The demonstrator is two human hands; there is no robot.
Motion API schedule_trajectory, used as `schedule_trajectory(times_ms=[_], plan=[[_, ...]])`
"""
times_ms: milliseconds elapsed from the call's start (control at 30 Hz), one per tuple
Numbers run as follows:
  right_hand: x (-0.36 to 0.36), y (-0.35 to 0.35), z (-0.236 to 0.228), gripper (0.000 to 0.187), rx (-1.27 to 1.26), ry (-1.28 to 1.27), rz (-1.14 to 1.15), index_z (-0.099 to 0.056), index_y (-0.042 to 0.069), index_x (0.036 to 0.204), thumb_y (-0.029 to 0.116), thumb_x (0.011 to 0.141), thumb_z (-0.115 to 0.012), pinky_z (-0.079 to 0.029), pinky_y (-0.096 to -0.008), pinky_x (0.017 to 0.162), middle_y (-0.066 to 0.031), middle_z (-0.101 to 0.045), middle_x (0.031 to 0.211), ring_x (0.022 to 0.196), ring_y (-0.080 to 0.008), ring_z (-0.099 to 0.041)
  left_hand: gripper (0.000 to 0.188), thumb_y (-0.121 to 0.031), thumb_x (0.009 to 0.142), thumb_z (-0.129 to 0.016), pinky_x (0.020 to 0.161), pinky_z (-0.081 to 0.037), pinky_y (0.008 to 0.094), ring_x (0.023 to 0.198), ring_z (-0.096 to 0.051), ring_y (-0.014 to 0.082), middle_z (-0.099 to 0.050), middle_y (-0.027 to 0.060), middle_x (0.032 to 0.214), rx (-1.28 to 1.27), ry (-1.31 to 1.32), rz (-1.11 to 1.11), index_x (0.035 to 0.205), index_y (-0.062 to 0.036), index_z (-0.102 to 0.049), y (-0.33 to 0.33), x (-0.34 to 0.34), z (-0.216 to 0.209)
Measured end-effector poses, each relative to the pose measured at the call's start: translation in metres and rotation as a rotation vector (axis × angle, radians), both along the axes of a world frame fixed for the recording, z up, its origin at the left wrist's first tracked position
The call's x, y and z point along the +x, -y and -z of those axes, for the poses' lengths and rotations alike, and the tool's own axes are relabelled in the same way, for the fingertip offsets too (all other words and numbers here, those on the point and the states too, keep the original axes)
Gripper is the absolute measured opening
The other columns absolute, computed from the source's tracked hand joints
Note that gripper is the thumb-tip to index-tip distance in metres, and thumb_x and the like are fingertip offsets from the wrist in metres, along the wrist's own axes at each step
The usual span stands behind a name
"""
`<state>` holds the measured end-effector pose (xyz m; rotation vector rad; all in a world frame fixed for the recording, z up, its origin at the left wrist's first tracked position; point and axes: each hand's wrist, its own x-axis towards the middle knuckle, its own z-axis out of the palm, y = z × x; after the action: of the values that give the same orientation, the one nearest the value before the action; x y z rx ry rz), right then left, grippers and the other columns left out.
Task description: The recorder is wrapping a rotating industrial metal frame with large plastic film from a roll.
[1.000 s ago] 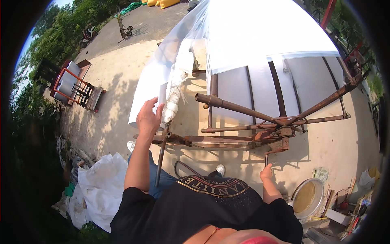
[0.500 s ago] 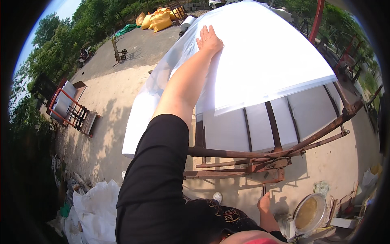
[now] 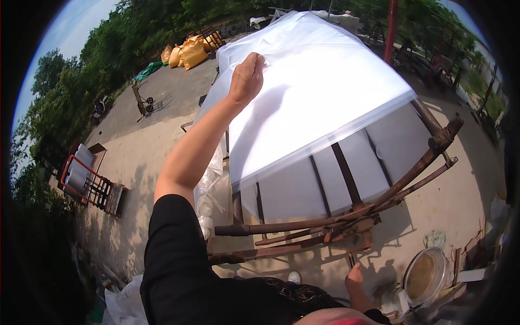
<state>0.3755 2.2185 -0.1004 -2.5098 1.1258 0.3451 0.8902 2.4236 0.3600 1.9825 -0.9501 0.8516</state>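
White, partly see-through plastic sheeting point(image 3: 319, 86) lies layered over a rusty metal frame point(image 3: 303, 219). My left hand point(image 3: 248, 78) is closed at the sheeting's left side, with a gathered bit of film showing at its fingertips. Its shadow falls across the bright top layer. Low on the right, my right hand point(image 3: 355, 274) wraps round a thin metal crank handle point(image 3: 351, 259) below the frame's hub. Its fingers are only partly visible. More of the sheeting hangs under the frame bars.
A round basin point(image 3: 426, 276) of brownish content stands to the right. Bunched clear plastic point(image 3: 206, 197) hangs beside the frame's left end. A red-handled cart point(image 3: 89, 181) with rolls, a hand truck point(image 3: 142, 100) and yellow sacks point(image 3: 190, 53) stand farther off. A red post point(image 3: 390, 32) rises behind.
My left hand went from lying flat with fingers spread to closed on the film, and film has come over the left side. The view has shifted slightly. My right hand stays at the crank handle.
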Motion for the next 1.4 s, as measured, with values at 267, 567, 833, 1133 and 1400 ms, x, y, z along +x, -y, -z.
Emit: schedule_trajectory(times_ms=[267, 567, 833, 1133, 1400], plan=[[0.006, 0.007, -0.011, 0.039, -0.012, -0.031, 0.077, -0.035, 0.005, 0.103, 0.003, 0.073, -0.060, -0.046, -0.0440, 0.077, -0.0215, -0.055, 0.098, 0.089, -0.0377, -0.057, 0.037, -0.021, 0.073, -0.067, 0.048, -0.045, 0.0324, 0.058, -0.058, 0.0216, -0.059, 0.0039, 0.074, 0.502, 0.388, -0.222, 0.106, -0.0126, -0.052, -0.030, -0.134, -0.028], [0.005, 0.020, 0.002, 0.052, -0.032, -0.115, 0.071, -0.034, 0.005, 0.117, 0.005, 0.073, -0.062, -0.048, -0.0416, 0.075, -0.0199, -0.053, 0.101, 0.090, -0.0349, -0.059, 0.015, -0.005, 0.069, -0.059, 0.041, -0.041, 0.0328, 0.050, -0.054, 0.0220, -0.051, 0.0039, 0.061, 0.404, 0.552, -0.140, 0.081, -0.0114, -0.053, -0.040, -0.146, -0.008], [0.003, 0.046, 0.000, 0.043, -0.104, -0.038, 0.026, -0.035, 0.004, 0.110, -0.001, 0.074, -0.058, -0.049, -0.0417, 0.071, -0.0215, -0.052, 0.095, 0.085, -0.0360, -0.059, 0.031, -0.024, 0.074, -0.068, 0.066, -0.046, 0.0359, 0.080, -0.057, 0.0279, -0.059, 0.0102, 0.084, 0.326, 0.134, -0.337, 0.095, -0.0071, -0.053, -0.127, -0.156, 0.136], [0.010, 0.045, -0.016, 0.046, -0.120, -0.111, -0.066, -0.032, 0.002, 0.115, 0.001, 0.076, -0.056, -0.047, -0.0441, 0.074, -0.0231, -0.054, 0.101, 0.090, -0.0381, -0.057, 0.020, -0.008, 0.074, -0.053, 0.077, -0.045, 0.0401, 0.089, -0.056, 0.0330, -0.061, 0.0124, 0.095, 0.210, -0.305, -0.667, 0.094, -0.0090, -0.059, -0.195, -0.087, 0.170], [-0.001, 0.054, 0.018, 0.048, -0.150, 0.011, -0.059, -0.032, 0.001, 0.121, -0.001, 0.077, -0.052, -0.047, -0.0448, 0.072, -0.0238, -0.058, 0.093, 0.087, -0.0388, -0.058, 0.032, 0.000, 0.072, -0.063, 0.070, -0.048, 0.0307, 0.083, -0.058, 0.0234, -0.060, 0.0099, 0.091, -0.007, 0.347, -0.507, 0.103, -0.0049, -0.058, -0.216, -0.174, 0.080]])
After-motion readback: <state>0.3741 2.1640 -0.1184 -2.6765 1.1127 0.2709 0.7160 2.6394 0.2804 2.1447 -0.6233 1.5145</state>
